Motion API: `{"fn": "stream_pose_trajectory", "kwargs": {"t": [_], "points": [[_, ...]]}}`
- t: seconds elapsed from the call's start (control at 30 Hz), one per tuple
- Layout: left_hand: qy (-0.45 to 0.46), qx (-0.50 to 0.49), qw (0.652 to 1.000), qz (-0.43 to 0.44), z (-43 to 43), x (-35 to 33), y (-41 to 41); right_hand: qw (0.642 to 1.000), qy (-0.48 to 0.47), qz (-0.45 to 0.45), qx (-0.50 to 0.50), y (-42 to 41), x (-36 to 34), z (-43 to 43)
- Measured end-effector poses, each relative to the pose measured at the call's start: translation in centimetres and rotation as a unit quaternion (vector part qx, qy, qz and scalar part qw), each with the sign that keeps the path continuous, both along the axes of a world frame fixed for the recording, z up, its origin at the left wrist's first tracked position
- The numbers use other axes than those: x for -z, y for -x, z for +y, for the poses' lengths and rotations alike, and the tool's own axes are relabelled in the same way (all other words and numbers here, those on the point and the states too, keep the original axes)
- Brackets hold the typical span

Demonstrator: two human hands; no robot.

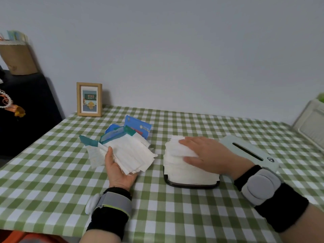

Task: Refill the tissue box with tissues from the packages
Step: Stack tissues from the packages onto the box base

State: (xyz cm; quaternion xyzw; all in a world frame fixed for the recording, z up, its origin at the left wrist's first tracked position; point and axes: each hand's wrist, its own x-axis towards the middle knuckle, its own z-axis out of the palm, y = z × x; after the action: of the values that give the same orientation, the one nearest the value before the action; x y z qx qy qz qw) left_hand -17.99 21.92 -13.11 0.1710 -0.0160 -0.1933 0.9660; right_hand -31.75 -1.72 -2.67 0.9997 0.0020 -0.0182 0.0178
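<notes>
Pressing flat on the tissue stack is the right hand, its fingers straight and spread over the top sheets. The stack is sitting in the black box base on the tabletop and is rising well above the rim. The left hand is lying palm up just beside the base. It is holding a bundle of loose tissues, with the thumb resting along the near edge; the fingers underneath are hidden.

Step in hand, as judged: loading and compacting, with the refill well along but the box not yet closed. The next move is probably calling for the bundle to go squarely on top of the stack, then a firm press so the height is coming down enough for the lid. The lid is lying behind the right wrist, slot facing up, touching or nearly touching the stack; which one cannot be told.

Around: the opened packages, blue and teal, are lying behind the bundle with a few sheets spilling out. A photo frame is standing at the far left corner against the wall, well apart. Possible hindrances: the bundle's sheets are fanning unevenly, and the right forearm is lying across the way to the lid.
</notes>
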Motion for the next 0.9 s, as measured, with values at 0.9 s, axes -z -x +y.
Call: {"fn": "stream_pose_trajectory", "kwargs": {"t": [0.9], "points": [[-0.017, 0.018, 1.0, -0.007, 0.0, 0.1, 0.2, 0.998, -0.014, -0.028, -0.061, -4.3, 5.7, -1.3]]}}
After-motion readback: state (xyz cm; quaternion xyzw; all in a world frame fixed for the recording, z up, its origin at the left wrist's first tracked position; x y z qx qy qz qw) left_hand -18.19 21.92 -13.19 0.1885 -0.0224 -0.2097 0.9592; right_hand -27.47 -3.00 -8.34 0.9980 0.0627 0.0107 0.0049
